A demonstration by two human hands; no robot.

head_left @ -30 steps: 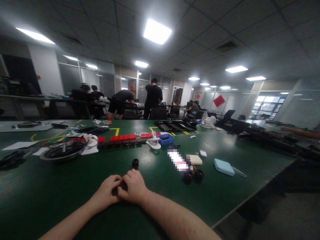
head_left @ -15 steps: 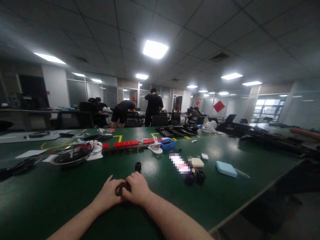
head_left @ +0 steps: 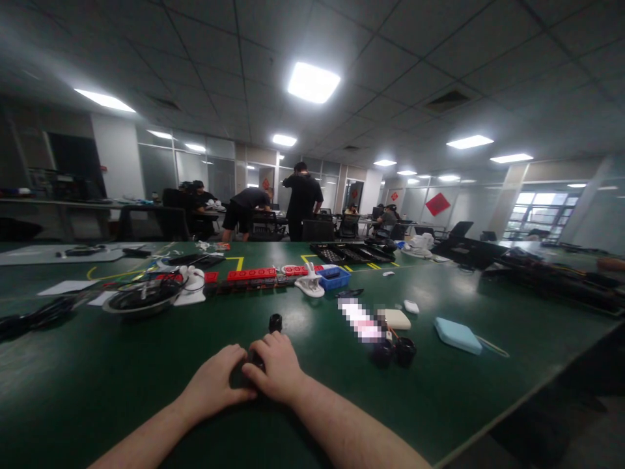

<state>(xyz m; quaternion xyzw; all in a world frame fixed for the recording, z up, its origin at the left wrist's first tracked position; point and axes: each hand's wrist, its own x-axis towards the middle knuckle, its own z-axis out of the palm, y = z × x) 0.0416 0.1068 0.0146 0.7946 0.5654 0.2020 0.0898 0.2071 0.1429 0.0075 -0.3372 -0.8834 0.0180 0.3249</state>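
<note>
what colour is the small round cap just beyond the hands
Black: the small round cap on the green table, head view.

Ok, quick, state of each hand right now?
Left hand: closed on the small dark part between both hands.
Right hand: closed on the same part; what it is cannot be told.

Honestly, nothing here I can actually read. The red diamond sign (head_left: 437, 204) on the glass wall, right of centre, is too small to make out. Same goes for the little red sign (head_left: 266, 184) on the far door, mid-frame.
</note>
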